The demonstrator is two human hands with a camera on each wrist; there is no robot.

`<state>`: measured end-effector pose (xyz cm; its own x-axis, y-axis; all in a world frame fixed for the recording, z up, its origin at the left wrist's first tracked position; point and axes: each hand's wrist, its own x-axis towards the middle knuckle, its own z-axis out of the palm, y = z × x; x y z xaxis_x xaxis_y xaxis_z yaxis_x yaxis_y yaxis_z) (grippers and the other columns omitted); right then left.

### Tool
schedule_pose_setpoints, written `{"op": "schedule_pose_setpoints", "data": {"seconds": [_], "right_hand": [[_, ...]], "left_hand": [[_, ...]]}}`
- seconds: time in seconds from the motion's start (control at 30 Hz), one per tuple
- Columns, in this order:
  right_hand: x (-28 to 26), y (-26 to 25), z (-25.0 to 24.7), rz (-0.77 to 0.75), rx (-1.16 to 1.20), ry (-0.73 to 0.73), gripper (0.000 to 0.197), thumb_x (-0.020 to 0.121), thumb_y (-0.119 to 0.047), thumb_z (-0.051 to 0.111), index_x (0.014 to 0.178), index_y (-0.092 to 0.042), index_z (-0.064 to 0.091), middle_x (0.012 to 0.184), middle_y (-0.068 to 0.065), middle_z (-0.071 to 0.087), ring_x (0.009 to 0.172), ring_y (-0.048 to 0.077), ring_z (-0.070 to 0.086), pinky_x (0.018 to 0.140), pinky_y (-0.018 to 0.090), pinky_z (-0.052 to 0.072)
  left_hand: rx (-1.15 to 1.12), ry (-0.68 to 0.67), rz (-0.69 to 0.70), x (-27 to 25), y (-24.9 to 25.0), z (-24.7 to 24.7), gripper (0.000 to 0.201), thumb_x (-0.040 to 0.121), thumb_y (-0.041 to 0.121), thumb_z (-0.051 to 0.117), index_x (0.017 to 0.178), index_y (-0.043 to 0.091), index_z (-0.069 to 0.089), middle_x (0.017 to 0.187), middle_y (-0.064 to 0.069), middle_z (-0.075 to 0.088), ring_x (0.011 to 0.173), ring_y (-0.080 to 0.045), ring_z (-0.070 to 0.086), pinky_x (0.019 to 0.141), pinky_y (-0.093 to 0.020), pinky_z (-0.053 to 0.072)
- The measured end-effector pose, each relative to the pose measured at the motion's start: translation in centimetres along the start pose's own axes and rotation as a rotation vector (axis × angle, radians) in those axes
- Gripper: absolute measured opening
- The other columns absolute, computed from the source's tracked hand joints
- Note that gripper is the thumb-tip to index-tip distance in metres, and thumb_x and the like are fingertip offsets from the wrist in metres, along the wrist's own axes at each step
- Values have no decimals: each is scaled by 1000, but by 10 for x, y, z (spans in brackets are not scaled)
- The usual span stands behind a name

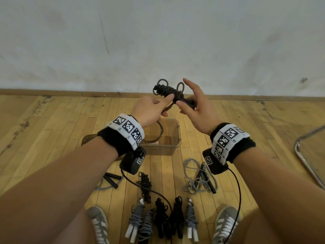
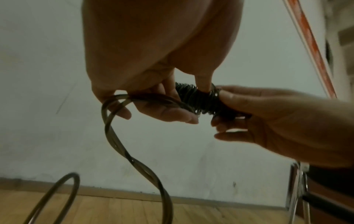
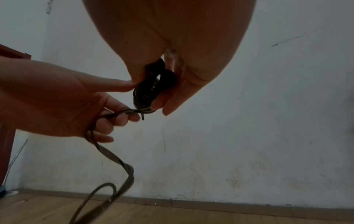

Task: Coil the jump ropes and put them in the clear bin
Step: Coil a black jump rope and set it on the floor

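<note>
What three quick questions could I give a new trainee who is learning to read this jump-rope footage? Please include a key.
1. True or false: the clear bin already holds several coiled ropes.
2. Which hand grips the loose tail of the black jump rope? A) left hand B) right hand C) neither
3. Fill in: the right hand holds the rope's wound bundle and ______.

Key: 1 false, since only the hanging tail dips over it; 2 A; 3 handles.

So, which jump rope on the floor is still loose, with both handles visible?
The grey rope below the right wrist: a loose tangle, unlike the wound bundles.
</note>
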<state>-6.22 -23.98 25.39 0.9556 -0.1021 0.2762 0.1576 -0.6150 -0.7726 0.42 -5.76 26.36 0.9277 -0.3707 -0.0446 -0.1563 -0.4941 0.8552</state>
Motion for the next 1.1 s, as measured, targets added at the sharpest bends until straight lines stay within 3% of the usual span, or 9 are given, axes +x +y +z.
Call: {"op": "schedule_pose_setpoints", "data": {"seconds": [0.1,0.23,0.4,0.53,0.63,0.7,0.9,1.0,1.1], "right_hand": [[-1,2,0,-2,-114,20,74,98,-42,64,160,-32,24,105,-5,69,94,7,65,85,22,49],[1,0,2,3,-163,59,70,97,-41,66,158,-29,34,115,-13,65,101,1,59,84,7,38],[2,-6,-1,0,-96,135,60,94,-31,72,148,-31,45,100,-23,58,88,-19,55,75,-4,38],[-1,-9,2,-31,-48,132,53,93,-21,72,138,-34,47,102,-15,63,92,-10,62,78,7,47],[-2,-8,11,-84,-40,99,50,92,-16,68,133,-33,46,111,1,64,97,17,66,84,37,58],[-3,-10,15,-109,-34,83,50,90,-15,64,132,-34,46,113,5,62,97,25,66,83,47,58],[-8,-27,15,-17,203,23,51,93,-7,63,135,-31,47,113,5,61,101,26,68,83,44,62],[-8,-39,12,176,488,15,39,107,-22,48,142,-34,38,111,9,68,85,22,73,80,41,63],[-6,-38,10,312,522,-20,36,112,-36,31,146,-27,38,103,10,73,77,23,72,76,41,62]], "left_hand": [[-106,33,14,0,0,-2,34,94,55,66,94,22,78,76,8,77,66,-5,70,67,-25,49],[-277,102,3,3,-1,-2,24,87,36,80,95,14,73,74,4,78,68,-11,73,77,-33,60],[-430,104,39,0,9,2,11,95,20,71,101,11,68,82,-6,79,78,-21,78,81,-39,63],[-508,44,41,-3,15,3,20,101,28,64,110,10,63,101,-11,78,83,-22,78,71,-26,60],[-571,48,34,-6,17,4,40,102,38,62,115,1,60,102,-11,77,83,-27,78,81,-39,64],[-585,44,19,-6,17,4,54,99,45,63,118,-5,57,101,-15,77,84,-28,78,83,-44,64],[-568,89,6,-5,12,5,39,91,44,75,96,11,55,102,-14,77,84,-27,78,91,-52,60],[-538,98,24,-6,14,4,34,93,40,74,98,12,55,103,-10,77,83,-24,78,92,-50,60],[-461,104,55,-8,14,7,33,93,42,73,99,15,55,99,-2,77,78,-20,78,90,-49,60]]}}
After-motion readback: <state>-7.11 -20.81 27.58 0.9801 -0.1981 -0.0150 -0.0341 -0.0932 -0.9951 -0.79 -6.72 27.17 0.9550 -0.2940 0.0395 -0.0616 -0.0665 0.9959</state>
